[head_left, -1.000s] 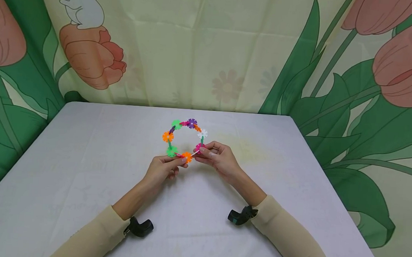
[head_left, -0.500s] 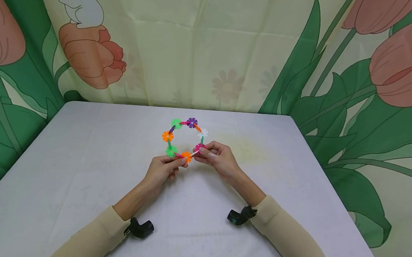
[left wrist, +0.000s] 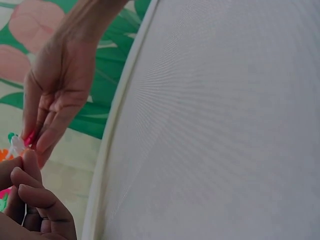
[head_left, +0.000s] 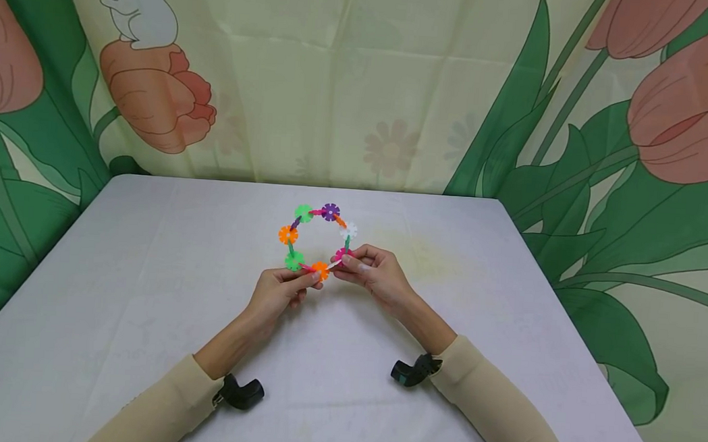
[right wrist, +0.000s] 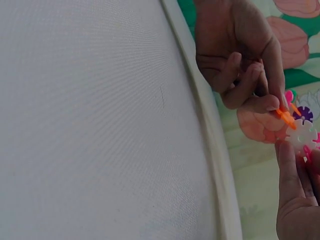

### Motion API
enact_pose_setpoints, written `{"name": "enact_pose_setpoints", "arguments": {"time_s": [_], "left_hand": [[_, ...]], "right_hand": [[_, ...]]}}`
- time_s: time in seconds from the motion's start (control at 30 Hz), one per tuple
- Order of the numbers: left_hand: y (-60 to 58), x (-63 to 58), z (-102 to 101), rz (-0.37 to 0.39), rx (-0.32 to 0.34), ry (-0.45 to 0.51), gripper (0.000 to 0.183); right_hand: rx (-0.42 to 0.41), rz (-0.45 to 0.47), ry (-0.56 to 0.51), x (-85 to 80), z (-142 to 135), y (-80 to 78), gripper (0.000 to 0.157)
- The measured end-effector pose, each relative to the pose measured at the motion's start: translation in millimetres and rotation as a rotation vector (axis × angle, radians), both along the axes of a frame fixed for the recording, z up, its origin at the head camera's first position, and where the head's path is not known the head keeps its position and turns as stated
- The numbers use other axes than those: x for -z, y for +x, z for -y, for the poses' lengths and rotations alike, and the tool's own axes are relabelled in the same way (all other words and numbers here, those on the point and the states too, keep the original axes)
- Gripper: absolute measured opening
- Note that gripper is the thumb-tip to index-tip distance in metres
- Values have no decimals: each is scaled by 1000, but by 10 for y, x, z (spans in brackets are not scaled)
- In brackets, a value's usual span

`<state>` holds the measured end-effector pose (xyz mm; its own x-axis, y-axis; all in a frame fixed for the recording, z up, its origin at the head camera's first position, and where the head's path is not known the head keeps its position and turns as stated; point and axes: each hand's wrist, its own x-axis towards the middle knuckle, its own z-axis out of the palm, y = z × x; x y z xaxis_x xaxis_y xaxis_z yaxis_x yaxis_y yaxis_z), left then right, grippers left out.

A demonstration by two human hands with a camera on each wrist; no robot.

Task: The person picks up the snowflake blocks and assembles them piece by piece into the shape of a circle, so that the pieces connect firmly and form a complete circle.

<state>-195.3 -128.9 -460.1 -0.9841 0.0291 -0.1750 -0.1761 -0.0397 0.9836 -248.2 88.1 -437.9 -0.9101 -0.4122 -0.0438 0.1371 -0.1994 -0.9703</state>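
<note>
A ring of interlocking snowflake discs [head_left: 293,260] in green, orange, purple, white and pink is held up above the table between both hands. My left hand [head_left: 276,295] pinches an orange disc [head_left: 320,270] at the ring's near side. With thumb and fingers, my right hand [head_left: 381,277] pinches a pink disc [head_left: 342,253]. A white disc [right wrist: 302,135] spans the short gap between the two hands; the right wrist view shows it flat-on, meeting the orange disc. In the left wrist view, fingers hide most of the ring.
A white cloth covers the table [head_left: 162,270]. Behind it hangs a curtain [head_left: 276,94] printed with tulips, leaves and a rabbit on a carrot. Black wrist cameras sit at both cuffs, the left camera [head_left: 243,393] and the right camera [head_left: 412,372].
Both hands keep their pinch on the ring and stay nearly in place. The right hand and its pink disc shift only very slightly.
</note>
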Motion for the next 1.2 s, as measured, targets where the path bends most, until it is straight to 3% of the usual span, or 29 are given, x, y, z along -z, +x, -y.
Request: {"name": "enact_pose_setpoints", "arguments": {"time_s": [0.43, 0.7, 1.0, 1.2], "left_hand": [[28, -13, 8, -29, 29, 9, 27], [25, -26, -23, -30, 38, -11, 29], [-85, -24, 109, -41, 125, -90, 35], [-152, -34, 260, -40, 97, -76, 35]], "right_hand": [[-63, -23, 0, 32, -20, 0, 12], [-60, -37, 73, 4, -72, -10, 7], [-44, -10, 74, -14, -119, -80, 3], [-21, 19, 145, 8, -154, -132, 14]]}}
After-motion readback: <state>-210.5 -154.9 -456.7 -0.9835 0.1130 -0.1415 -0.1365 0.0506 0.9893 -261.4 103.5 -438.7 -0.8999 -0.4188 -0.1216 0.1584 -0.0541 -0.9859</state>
